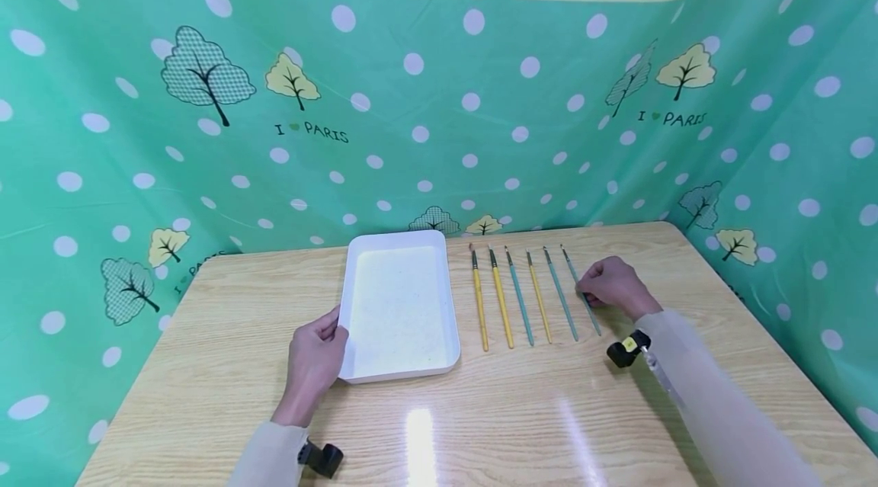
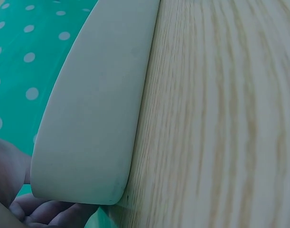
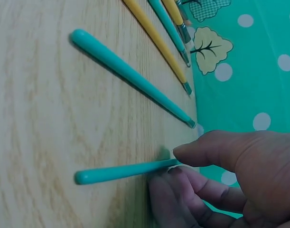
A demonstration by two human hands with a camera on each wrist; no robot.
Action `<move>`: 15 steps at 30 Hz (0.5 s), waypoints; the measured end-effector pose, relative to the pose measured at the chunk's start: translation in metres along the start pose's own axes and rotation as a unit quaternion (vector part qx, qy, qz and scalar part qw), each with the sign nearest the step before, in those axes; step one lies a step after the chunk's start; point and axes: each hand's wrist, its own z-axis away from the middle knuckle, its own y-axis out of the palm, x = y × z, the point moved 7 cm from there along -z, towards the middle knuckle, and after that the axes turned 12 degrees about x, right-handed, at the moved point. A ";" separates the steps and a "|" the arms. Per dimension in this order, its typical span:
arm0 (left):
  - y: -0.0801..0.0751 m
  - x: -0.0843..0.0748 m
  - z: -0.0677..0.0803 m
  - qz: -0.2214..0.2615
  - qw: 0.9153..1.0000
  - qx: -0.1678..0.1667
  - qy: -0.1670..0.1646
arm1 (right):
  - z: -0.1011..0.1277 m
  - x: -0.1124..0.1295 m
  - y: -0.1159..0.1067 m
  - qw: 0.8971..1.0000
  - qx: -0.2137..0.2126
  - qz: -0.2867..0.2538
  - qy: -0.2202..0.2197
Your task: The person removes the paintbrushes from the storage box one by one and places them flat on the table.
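A white rectangular tray lies on the wooden table, and my left hand grips its near-left rim with the thumb over the edge; the left wrist view shows the tray's outer wall and my fingers under its corner. To the tray's right, several paintbrushes lie side by side, yellow ones and teal ones. My right hand pinches the rightmost teal brush between thumb and fingers; in the right wrist view that brush's handle still lies on the table.
The wooden table is backed and flanked by a green polka-dot curtain. A black camera clip sits on each wrist. The tray's inside holds nothing.
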 end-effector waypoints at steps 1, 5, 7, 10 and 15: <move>0.000 0.000 0.000 0.000 1.000 0.000 0.000 | 0.001 0.001 0.000 1.000 -0.002 0.004 -0.002; -0.001 -0.001 -0.001 -0.005 1.000 0.002 0.006 | 0.006 0.008 -0.004 0.999 -0.017 0.037 -0.014; -0.003 -0.002 -0.001 -0.010 1.000 0.008 0.008 | 0.009 0.012 -0.007 0.998 -0.027 0.052 -0.022; -0.006 -0.008 -0.001 -0.026 0.999 0.017 0.015 | 0.015 0.020 -0.014 0.995 -0.055 0.072 -0.047; -0.016 -0.028 0.000 -0.099 0.994 0.024 0.035 | 0.030 0.039 -0.022 0.981 -0.120 0.085 -0.123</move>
